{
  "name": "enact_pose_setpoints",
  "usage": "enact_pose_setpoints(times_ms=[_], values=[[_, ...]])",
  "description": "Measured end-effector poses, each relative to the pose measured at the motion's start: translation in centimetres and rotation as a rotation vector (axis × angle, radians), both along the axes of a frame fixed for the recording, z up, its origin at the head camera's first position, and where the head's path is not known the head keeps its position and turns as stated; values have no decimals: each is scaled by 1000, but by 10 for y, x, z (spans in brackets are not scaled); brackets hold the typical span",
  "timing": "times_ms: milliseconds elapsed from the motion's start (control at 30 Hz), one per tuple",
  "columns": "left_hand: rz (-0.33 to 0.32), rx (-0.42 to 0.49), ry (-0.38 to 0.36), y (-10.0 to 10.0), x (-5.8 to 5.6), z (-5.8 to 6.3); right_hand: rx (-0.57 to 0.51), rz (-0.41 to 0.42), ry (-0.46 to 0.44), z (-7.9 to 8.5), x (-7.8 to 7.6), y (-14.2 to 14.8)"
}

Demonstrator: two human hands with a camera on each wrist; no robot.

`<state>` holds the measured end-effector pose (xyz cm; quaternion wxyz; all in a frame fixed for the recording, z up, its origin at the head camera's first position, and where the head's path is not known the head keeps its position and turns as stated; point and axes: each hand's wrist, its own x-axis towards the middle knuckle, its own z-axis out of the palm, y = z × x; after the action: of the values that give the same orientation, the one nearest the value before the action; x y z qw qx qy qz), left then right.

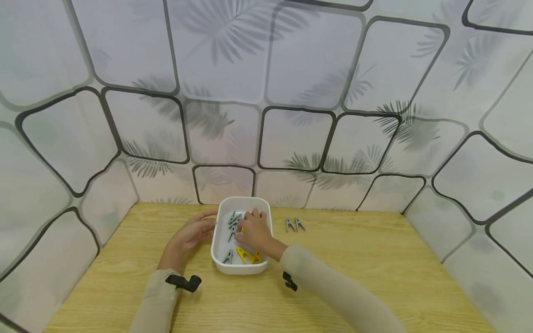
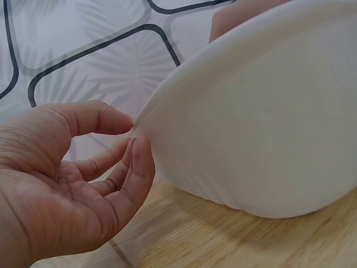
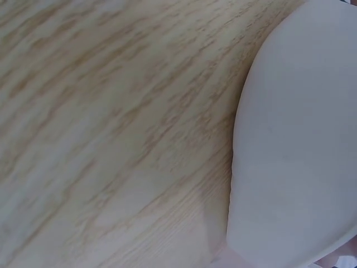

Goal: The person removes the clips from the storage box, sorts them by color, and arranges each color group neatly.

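Observation:
A white plastic bin (image 1: 214, 252) holds several grey clothespins (image 1: 227, 257) and yellow clothespins (image 1: 243, 254). My right hand (image 1: 255, 231) reaches down into the bin, its fingers bent among the clothespins. A bit of yellow shows beside those fingers, but I cannot tell whether they grip it. At the bin's left side is my left hand (image 1: 195, 233), fingers loosely bent. In the left wrist view, that hand's fingertips (image 2: 144, 159) rest at the bin's outer wall (image 2: 251, 123). The right wrist view shows the bin's opposite wall (image 3: 295, 134), with the right hand almost wholly hidden.
Two grey clothespins (image 1: 294, 225) lie side by side on the wooden table (image 1: 354, 259), right of the bin. Behind the table hangs a patterned curtain (image 1: 225, 134), which also encloses both sides. Dark straps with small mounts (image 1: 183, 282) circle the sleeves.

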<state>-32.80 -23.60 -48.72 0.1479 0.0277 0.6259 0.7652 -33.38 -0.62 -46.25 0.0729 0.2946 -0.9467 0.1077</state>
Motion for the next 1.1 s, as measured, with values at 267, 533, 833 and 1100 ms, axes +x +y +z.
enact_pose_setpoints(times_ms=[267, 533, 833, 1100], values=[[-4, 1, 15, 0, -2, 0, 49, -14, -25, -2, -1, -2], [-18, 3, 19, 1, -2, 3, 71, -12, 1, -2, -2, -3], [-13, -3, 32, 0, -3, 1, 60, -8, 12, 0, -1, -4], [-21, -4, 21, -2, 1, -1, 33, 3, 28, 0, 2, -4]])
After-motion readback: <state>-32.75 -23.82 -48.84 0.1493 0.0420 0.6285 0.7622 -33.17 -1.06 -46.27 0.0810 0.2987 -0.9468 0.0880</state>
